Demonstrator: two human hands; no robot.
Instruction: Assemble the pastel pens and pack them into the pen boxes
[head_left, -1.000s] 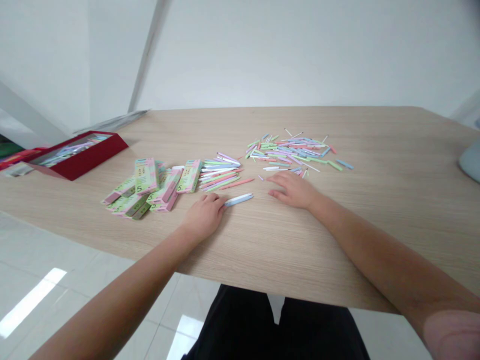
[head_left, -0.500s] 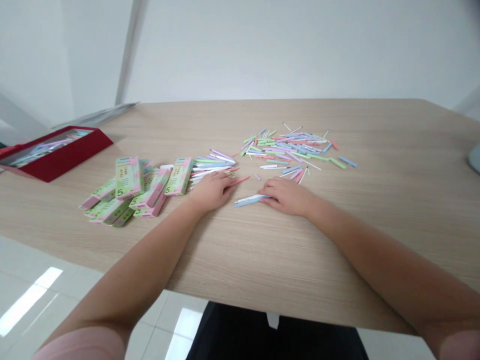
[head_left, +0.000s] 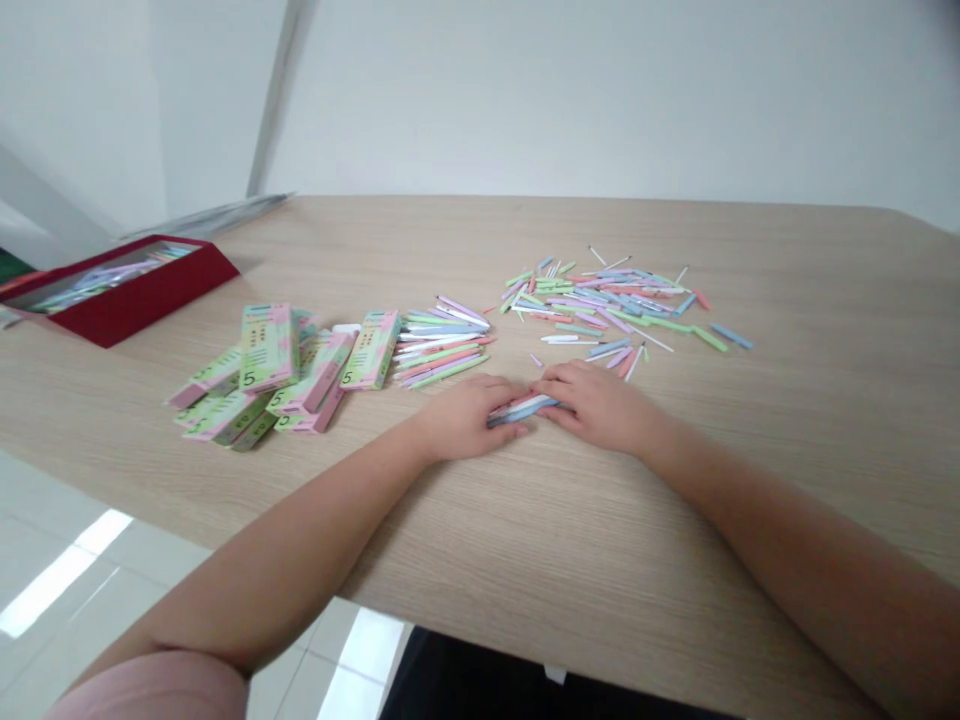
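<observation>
Close together above the table's near half, my left hand (head_left: 474, 415) and my right hand (head_left: 589, 405) hold a small bunch of pens (head_left: 523, 407) between them. Blue, white and red barrels show in the bunch. My left fingers close round its left end, and my right fingers grip the right end. Left of the hands lies a row of pastel pens (head_left: 442, 345) in green, white, purple, red and blue. Beyond my right hand spreads a loose heap of pen parts (head_left: 600, 295), with caps and thin white refills among them.
Several green and pink cartons (head_left: 268, 348) marked 5 are piled on the left. Behind them stands a dark red box (head_left: 150, 295) with more pens inside. The wooden table (head_left: 570, 540) ends at a near edge, with tiled floor below.
My left hand has moved right, from the pen row to the bunch in my right hand, and now grips its left end. The view has shifted slightly.
</observation>
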